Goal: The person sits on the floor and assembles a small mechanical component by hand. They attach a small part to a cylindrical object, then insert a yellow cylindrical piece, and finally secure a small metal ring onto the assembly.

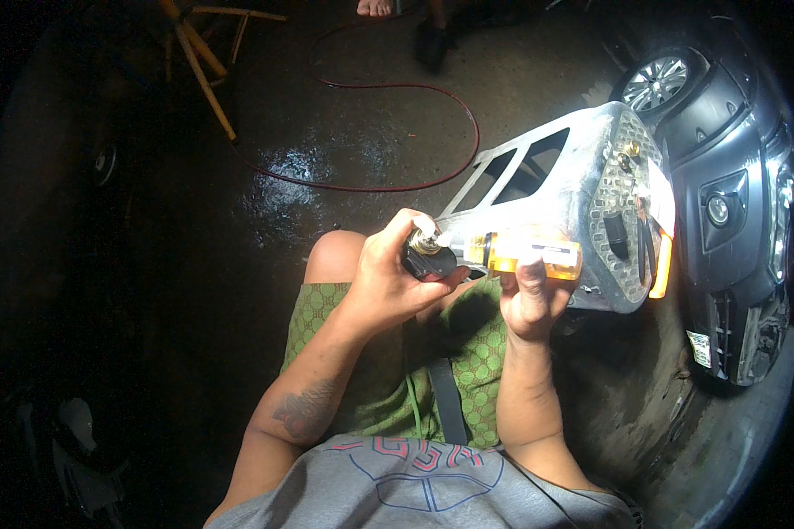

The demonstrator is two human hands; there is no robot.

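Observation:
My left hand is closed around a black, rounded part with a brass-coloured metal piece on its upper end. In my right hand lies a translucent amber bottle with a pale label, held on its side. Its narrow end points left at the black part, close to it; glare hides whether they touch. Both hands are above my lap, in front of a pale grey plastic stool. On its bumpy seat are small brass fittings, a black cylinder and an orange-handled object.
A dark grey car with a wheel stands at the right, close beyond the stool. Across the wet floor curves a red hose. Yellow metal legs stand at the far left. Another person's bare foot shows at the top edge.

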